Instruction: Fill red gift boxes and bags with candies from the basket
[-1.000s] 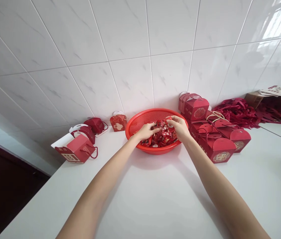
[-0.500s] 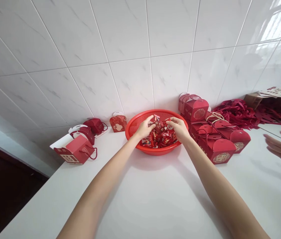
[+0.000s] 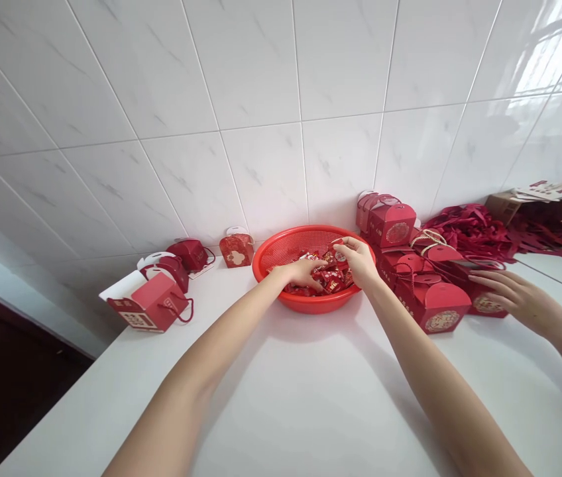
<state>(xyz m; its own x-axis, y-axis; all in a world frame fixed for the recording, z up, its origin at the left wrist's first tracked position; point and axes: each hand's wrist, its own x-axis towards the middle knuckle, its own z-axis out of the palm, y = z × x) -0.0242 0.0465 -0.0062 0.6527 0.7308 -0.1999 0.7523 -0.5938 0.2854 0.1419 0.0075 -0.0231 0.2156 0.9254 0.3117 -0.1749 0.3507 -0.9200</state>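
A red plastic colander (image 3: 315,306) holds a heap of red wrapped candies (image 3: 333,281). My left hand (image 3: 305,272) reaches into it, fingers apart and touching the heap; its fingertips are partly hidden among the wrappers. Above the colander's right side, my right hand (image 3: 359,260) pinches a small red wrapped candy (image 3: 340,254) between thumb and fingers.
Open-topped red gift box (image 3: 148,303) and smaller boxes stand left. Stacked red gift boxes (image 3: 441,306) are right of the colander, where another person's hand (image 3: 524,298) touches one. Red ribbons (image 3: 474,228) and a cardboard box (image 3: 502,207) lie behind, along the tiled wall.
My left hand has lowered into the candies and opened out. My right hand keeps its pinch in nearly the same place. The other person's hand has come left onto a gift box.
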